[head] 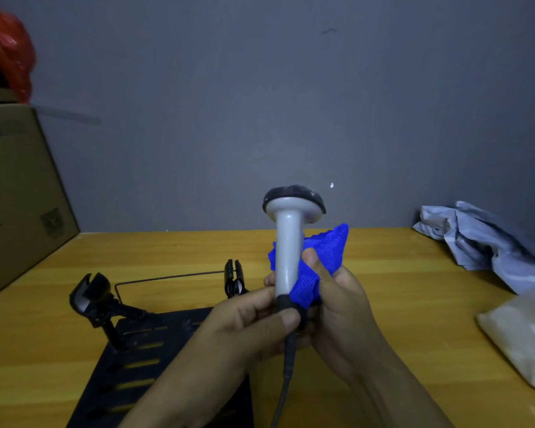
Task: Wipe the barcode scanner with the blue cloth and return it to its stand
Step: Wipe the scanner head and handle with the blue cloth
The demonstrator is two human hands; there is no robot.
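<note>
Head view, frame centre: one barcode scanner (288, 242) upright, left hand (247, 322) fingers pinching its base; right hand (337, 304) fingers press one blue cloth (318, 261) against its handle; one stand (96, 301) lower left on the counter (383, 304).

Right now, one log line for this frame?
phase: wiping | left hand: holds scanner base, upright | right hand: blue cloth on handle | stand: empty

No legible text; green prints on cardboard box (19, 193) blurred.
</note>
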